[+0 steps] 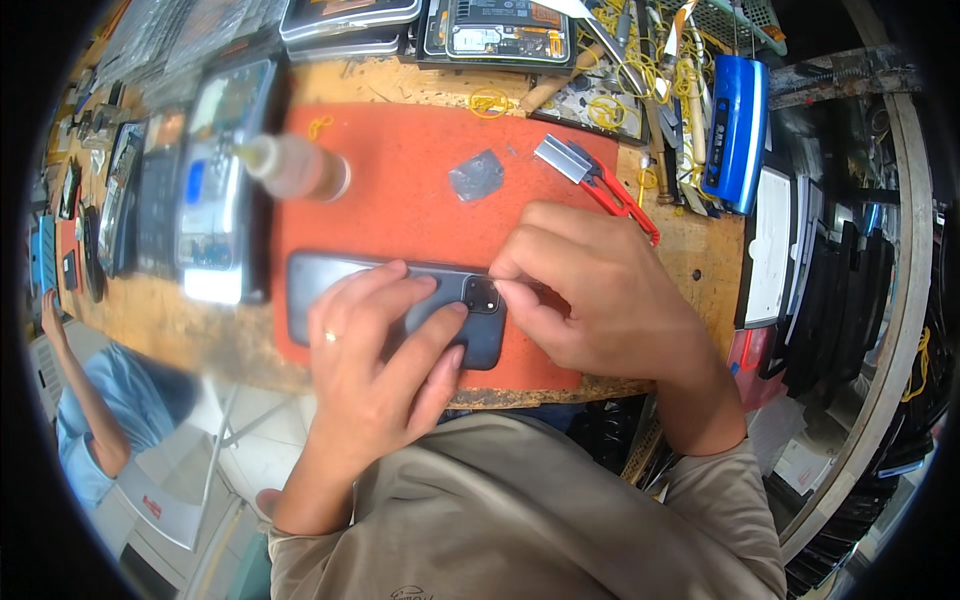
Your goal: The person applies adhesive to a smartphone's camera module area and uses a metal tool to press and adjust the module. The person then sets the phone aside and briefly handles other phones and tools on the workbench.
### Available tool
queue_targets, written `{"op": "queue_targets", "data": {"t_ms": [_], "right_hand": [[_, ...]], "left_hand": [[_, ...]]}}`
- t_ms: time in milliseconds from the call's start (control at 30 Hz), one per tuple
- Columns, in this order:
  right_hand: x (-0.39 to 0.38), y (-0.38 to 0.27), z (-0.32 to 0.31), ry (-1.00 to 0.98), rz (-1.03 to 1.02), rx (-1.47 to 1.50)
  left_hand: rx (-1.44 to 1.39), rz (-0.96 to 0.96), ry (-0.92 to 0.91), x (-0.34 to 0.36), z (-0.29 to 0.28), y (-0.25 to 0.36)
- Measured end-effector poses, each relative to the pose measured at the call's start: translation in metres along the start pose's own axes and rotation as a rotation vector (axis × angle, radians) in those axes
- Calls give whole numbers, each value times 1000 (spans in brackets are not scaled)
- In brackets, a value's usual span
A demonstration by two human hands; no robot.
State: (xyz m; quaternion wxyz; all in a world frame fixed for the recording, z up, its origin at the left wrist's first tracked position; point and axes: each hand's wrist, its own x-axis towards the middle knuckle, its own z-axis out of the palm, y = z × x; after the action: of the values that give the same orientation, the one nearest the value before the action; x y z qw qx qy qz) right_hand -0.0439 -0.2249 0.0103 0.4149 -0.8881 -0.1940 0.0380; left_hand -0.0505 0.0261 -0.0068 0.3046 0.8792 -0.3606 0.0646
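A dark blue-grey smartphone (486, 342) lies back side up on an orange-red mat (400, 150). My left hand (375, 345), a ring on one finger, rests across the phone's back and grips it, fingers spread and thumb near the closer long edge. The index fingertip touches the black camera block (484, 292). At that block's right side my right hand (580, 285) is closed in a pinch of thumb and index finger. Whatever is between those fingertips is too small to make out. A crumpled piece of clear film (477, 176) lies beyond the phone.
A squeeze bottle (300, 168) stands on the mat's left part. A red-handled tool (600, 180) lies at the far right, beside a blue device (737, 135) and tangled yellow cord (660, 75). Stacked phone parts (225, 180) line the left. Another person's arm (85, 385) shows at lower left.
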Motion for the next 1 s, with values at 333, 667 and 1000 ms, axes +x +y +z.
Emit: {"op": "queue_targets", "data": {"t_ms": [333, 667, 1000], "right_hand": [[2, -1, 0, 52, -39, -45], [5, 6, -3, 26, 75, 138], [2, 7, -2, 43, 81, 66]], "left_hand": [[6, -4, 21, 7, 1, 0], [-163, -110, -56, 53, 5, -3], [-223, -136, -172, 65, 3, -14]]}}
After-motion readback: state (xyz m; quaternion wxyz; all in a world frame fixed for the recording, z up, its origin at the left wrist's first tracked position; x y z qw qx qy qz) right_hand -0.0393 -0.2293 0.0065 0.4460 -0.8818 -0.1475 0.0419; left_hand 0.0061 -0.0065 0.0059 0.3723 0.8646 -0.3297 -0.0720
